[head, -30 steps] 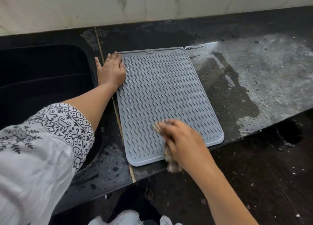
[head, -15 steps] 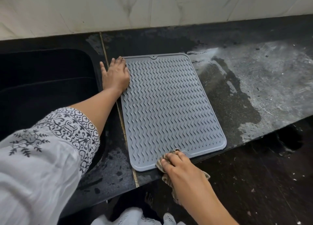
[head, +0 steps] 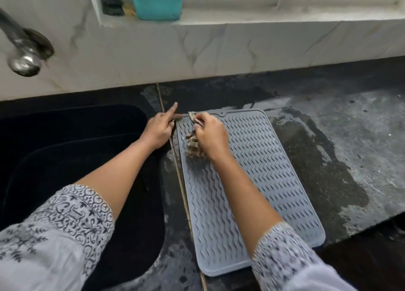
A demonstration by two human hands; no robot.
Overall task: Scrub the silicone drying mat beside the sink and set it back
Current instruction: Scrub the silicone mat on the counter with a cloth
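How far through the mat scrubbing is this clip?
Midway. Done: the mat lies flat on the wet counter beside the sink. In hand: the right hand rubs a scrubber at its far-left corner, which the left hand pins. Left: rinsing, if needed, and squaring it up.

Home kitchen, black sink (head: 65, 159), wall tap (head: 22, 49), dark stone counter (head: 350, 148), marble backsplash (head: 197, 56)
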